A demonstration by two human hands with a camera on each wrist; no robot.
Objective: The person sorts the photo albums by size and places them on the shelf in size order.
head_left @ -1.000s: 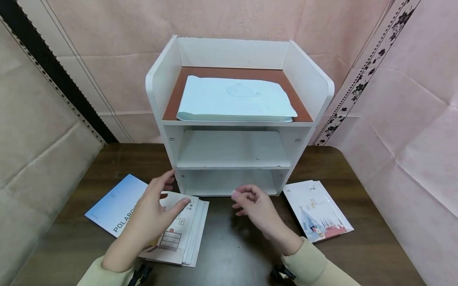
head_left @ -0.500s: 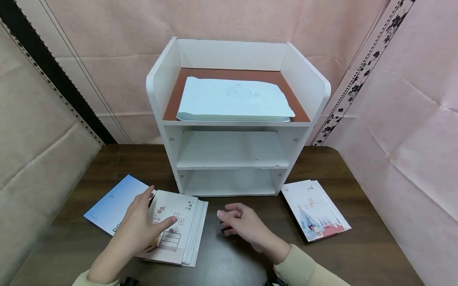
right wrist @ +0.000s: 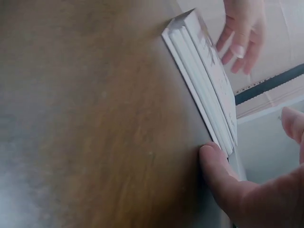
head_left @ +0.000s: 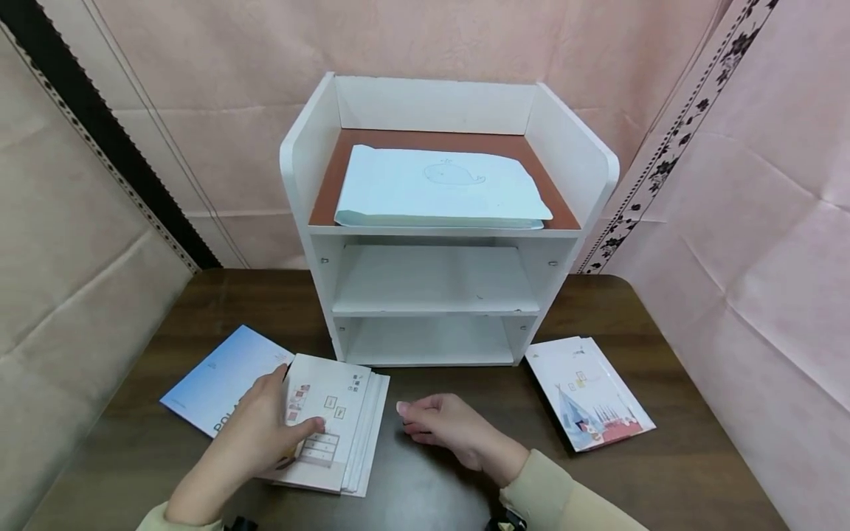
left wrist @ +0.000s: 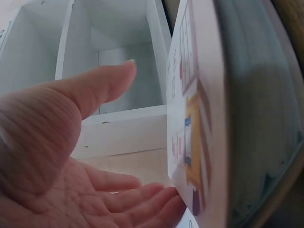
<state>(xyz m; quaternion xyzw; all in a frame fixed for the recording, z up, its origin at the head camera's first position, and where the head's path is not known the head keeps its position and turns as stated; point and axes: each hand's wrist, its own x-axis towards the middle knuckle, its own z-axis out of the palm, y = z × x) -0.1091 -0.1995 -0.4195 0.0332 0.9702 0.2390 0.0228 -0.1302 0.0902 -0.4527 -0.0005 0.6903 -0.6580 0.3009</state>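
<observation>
A stack of thin white books (head_left: 348, 394) lies at the left of the table, its top cover printed with small pictures. It overlaps a blue book (head_left: 229, 376) with black lettering. My left hand (head_left: 255, 428) hovers over the stack's left side, thumb stretched across the top cover. In the left wrist view the thumb stands apart from the stack (left wrist: 259, 109), while some fingertips reach its edge. Low over the table, right of the stack, my right hand (head_left: 458, 431) has loosely bent fingers and holds nothing. Its view shows the books' page edges (right wrist: 199, 85) beyond the fingertips.
A white desk shelf (head_left: 432, 232) stands behind the hands, with two lower compartments. On its brown top lies a pale paper bundle (head_left: 398, 188) with a whale drawing. Another small pile of books (head_left: 578, 369) rests on the table (head_left: 690, 472) at the right.
My left hand has come back and down from the shelf's left side onto the stack. My right hand has moved left and toward me, away from the shelf's front. The books lie as before.
</observation>
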